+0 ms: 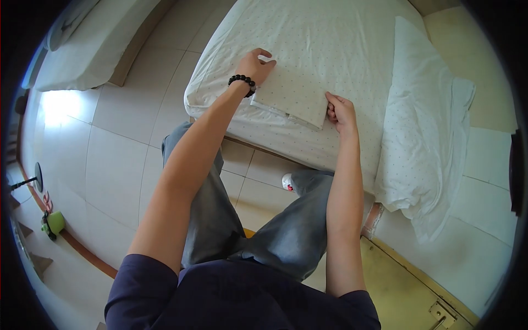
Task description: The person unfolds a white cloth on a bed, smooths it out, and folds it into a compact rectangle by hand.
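Observation:
A folded white cloth with small dots [294, 94] lies on the bed near its front edge, its layers showing along the near side. My right hand [342, 113] is closed at the cloth's right side, thumb and forefinger pinching its edge. At the far left corner of the cloth is my left hand [256, 67], fingers bent, with a gap between thumb and forefinger. I see nothing held in it. A black bead bracelet [242, 81] circles the left wrist. Under the cloth is a bed sheet [324, 38] in a matching dotted pattern.
A white dotted pillow [415, 126] lies along the bed's right side and hangs over its front. Another bed or padded seat [102, 41] stands at the upper left. Below right is a yellowish panel with a latch [440, 313]. Pale tiles [121, 115] cover the floor.

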Demonstrator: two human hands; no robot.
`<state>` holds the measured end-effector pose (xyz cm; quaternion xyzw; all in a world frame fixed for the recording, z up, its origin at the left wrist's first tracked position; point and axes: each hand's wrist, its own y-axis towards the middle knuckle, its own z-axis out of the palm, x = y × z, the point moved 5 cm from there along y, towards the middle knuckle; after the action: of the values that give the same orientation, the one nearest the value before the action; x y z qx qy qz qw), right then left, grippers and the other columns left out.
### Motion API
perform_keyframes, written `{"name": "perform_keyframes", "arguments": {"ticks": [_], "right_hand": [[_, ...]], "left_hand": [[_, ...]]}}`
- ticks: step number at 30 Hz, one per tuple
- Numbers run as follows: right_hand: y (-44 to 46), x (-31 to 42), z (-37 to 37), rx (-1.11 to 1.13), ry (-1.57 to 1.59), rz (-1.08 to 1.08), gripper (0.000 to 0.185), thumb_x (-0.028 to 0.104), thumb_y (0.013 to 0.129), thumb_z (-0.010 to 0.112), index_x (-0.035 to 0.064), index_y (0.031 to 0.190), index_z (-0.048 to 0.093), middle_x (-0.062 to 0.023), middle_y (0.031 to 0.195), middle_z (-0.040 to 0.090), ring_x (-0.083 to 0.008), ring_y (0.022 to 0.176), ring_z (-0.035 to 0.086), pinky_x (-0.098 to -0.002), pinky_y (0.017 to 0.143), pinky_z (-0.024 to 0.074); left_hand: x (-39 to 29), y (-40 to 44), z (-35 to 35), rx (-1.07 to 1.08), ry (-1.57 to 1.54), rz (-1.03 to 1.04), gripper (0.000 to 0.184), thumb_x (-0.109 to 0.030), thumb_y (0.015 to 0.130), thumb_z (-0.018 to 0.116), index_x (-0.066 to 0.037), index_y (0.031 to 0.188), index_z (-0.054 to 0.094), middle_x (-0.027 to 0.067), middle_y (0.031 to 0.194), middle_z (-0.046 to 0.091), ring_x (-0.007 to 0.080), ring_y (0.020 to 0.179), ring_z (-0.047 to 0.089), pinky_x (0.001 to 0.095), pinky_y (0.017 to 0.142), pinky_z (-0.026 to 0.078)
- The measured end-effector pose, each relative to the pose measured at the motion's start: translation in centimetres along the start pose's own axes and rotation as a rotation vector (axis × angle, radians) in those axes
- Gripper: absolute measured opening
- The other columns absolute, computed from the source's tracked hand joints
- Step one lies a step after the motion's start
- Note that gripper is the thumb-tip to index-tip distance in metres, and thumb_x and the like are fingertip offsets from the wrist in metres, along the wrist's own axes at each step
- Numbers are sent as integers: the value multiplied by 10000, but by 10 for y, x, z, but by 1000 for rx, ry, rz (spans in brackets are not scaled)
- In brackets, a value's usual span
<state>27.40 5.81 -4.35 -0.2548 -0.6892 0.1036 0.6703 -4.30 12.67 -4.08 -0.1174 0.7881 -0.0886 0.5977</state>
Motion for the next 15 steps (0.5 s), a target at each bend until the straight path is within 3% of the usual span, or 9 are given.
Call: {"name": "perform_keyframes", "arguments": {"ticks": [8, 15], "right_hand": [[-5, -2, 1, 17, -2, -62, 189, 221, 1003, 776, 36, 973, 752, 28, 675, 564, -48, 494, 432, -202, 428, 254], [-28, 5, -7, 123, -140, 128, 180, 183, 1000, 758, 35, 902, 731, -9, 673, 617, -58, 480, 445, -196, 433, 282]], "left_hand": [[3, 4, 10, 99, -121, 81, 318, -225, 896, 779, -151, 1205, 764, 66, 937, 758, 215, 844, 713, 351, 779, 591], [-9, -11, -12, 143, 116, -38, 396, -205, 890, 787, -144, 1273, 707, 56, 871, 723, 175, 744, 650, 307, 684, 546]]}}
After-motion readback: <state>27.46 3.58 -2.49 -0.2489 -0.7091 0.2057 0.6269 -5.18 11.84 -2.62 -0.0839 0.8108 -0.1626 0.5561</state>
